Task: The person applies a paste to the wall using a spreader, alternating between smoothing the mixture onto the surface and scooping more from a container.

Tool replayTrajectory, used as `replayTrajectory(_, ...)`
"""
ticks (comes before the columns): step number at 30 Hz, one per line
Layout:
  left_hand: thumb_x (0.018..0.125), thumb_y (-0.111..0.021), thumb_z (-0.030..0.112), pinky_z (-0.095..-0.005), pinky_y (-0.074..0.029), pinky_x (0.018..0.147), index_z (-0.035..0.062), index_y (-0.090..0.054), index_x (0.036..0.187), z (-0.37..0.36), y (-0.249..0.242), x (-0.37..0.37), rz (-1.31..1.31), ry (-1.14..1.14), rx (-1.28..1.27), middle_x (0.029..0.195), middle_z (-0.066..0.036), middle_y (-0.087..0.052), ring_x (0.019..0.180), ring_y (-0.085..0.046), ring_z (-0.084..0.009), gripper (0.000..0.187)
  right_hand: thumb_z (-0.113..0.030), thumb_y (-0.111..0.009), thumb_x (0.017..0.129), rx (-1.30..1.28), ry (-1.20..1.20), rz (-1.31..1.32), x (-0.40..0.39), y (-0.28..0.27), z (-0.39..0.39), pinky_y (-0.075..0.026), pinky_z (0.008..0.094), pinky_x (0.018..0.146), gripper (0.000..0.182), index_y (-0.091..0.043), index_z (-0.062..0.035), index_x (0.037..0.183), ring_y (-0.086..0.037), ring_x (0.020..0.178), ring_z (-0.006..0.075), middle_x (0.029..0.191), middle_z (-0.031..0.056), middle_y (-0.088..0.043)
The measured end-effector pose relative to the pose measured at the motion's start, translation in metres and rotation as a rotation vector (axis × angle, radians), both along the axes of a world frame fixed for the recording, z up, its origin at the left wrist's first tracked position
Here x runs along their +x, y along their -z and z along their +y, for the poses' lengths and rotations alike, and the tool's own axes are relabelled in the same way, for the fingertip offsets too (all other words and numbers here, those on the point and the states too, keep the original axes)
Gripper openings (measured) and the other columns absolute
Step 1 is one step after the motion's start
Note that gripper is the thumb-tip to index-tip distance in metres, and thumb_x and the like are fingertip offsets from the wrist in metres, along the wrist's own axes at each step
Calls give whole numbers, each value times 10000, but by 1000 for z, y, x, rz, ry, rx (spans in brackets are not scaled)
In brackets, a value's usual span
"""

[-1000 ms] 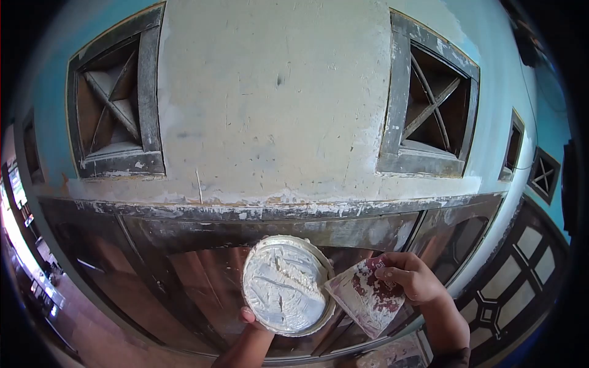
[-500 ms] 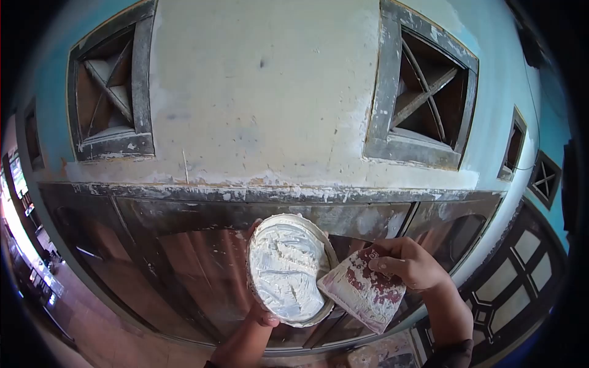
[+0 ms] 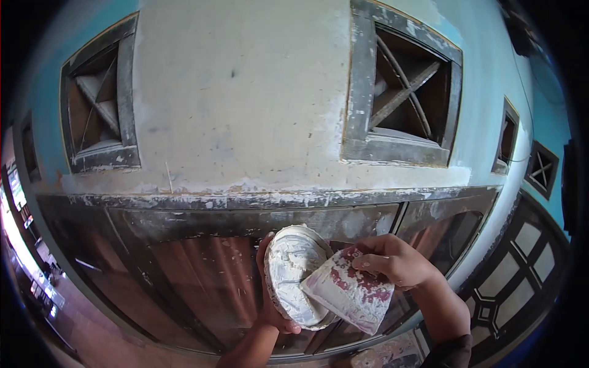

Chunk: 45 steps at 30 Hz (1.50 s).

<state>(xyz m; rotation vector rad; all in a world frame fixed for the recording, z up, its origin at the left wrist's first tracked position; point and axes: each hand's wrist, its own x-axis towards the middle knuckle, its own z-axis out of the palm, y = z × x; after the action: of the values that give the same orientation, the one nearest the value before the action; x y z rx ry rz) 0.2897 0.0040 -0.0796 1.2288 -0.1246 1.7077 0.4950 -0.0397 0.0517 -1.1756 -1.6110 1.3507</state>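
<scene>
My left hand [image 3: 276, 320] is wrapped round the side and underside of a round tub [image 3: 268, 279], tilted so its inside faces me. White putty [image 3: 291, 260] coats the inside in thick smears, and some crusts the rim. Pinched between thumb and fingers of my right hand [image 3: 392, 262] is a flat red putty spreader [image 3: 353, 293], largely covered in white putty. Its left corner overlaps the putty inside the tub's right side in this view. Parts of my left fingers are hidden behind the tub.
Ahead rises a patched cream wall [image 3: 245, 92] between two dark-framed vents [image 3: 402, 92] with crossed bars. Below it runs a putty-spattered wooden ledge [image 3: 276, 199] above dark glazed panels [image 3: 202, 276]. A panelled door [image 3: 509, 282] stands at right, with tiled floor [image 3: 92, 325] low at left.
The spreader has moved left, and its corner now reaches farther over the putty. The tub has shifted slightly right and down and turned a little. My view has swung slightly right.
</scene>
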Motion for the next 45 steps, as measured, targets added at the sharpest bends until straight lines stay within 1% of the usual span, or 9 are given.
replayTrajectory(6, 456, -996, 557, -555, -340, 1173, 117, 5, 1602, -1, 9, 10, -3, 40, -41, 1566, -202, -283, 1428, -375, -386, 1583, -124, -643, 958, 38, -62, -16, -3, -5, 2, -478, 236, 649, 316, -681, 72, 1204, -607, 751, 46, 903, 42, -730)
replayTrajectory(8, 487, -992, 538, -566, -341, 1177, 140, -42, 1613, 7, 17, 10, 50, -32, 129, 1578, -206, -282, 1437, -365, -396, 1526, -125, -645, 960, 33, -74, -10, -2, -2, 3, -478, 234, 652, 316, -680, 68, 1208, -607, 756, 45, 912, 41, -730)
replayTrajectory(11, 503, -990, 524, -579, -339, 1178, 163, -77, 1615, 2, 19, 12, 1, -16, 58, 1586, -208, -278, 1441, -360, -404, 1483, -122, -649, 962, 32, -105, 58, -3, -1, 2, -478, 219, 656, 318, -674, 51, 1228, -614, 756, 46, 934, 43, -733)
replayTrajectory(20, 544, -983, 487, -613, -333, 1182, 225, -170, 1618, -7, -25, -11, -181, 128, -4, 1607, -214, -268, 1450, -347, -427, 1372, -105, -670, 939, 47, -3, -13, 19, -2, 4, -496, 236, 633, 290, -690, 68, 1171, -648, 737, 67, 885, 71, -741)
replayTrajectory(22, 531, -987, 492, -647, -319, 1179, 247, -173, 1615, 7, -24, -11, -223, 199, 308, 1607, -199, -277, 1451, -346, -435, 1378, -107, -669, 941, 46, -19, -40, 18, 0, 4, -497, 240, 626, 281, -692, 69, 1159, -648, 731, 66, 875, 73, -741)
replayTrajectory(26, 542, -980, 513, -655, -296, 1187, 267, -193, 1609, -10, -27, -8, -211, 176, 83, 1604, -196, -286, 1454, -347, -437, 1348, -122, -673, 954, 35, -38, -75, 14, 1, 2, -497, 242, 616, 267, -694, 70, 1138, -644, 720, 59, 876, 64, -745)
replayTrajectory(27, 518, -976, 560, -607, -304, 1193, 203, -171, 1611, -2, -23, -10, -249, 356, 95, 1583, -203, -301, 1441, -367, -417, 1403, -121, -673, 953, 29, -50, -52, 14, 3, 2, -495, 240, 614, 268, -694, 70, 1140, -644, 720, 58, 877, 61, -745)
replayTrajectory(38, 496, -969, 596, -573, -311, 1189, 152, -148, 1607, 3, 9, 2, -79, 2, 32, 1568, -204, -307, 1433, -374, -397, 1451, -128, -666, 954, -19, -45, 26, 1, 0, 1, -512, 234, 660, 301, -690, 81, 1169, -656, 749, 62, 908, 74, -750)
replayTrajectory(45, 482, -965, 619, -552, -316, 1187, 120, -133, 1604, 11, 21, 13, -48, -90, 81, 1558, -204, -311, 1428, -379, -383, 1484, -114, -646, 965, 24, -78, 44, -6, -2, 5, -533, 233, 712, 326, -660, 86, 1222, -673, 781, 84, 951, 79, -744)
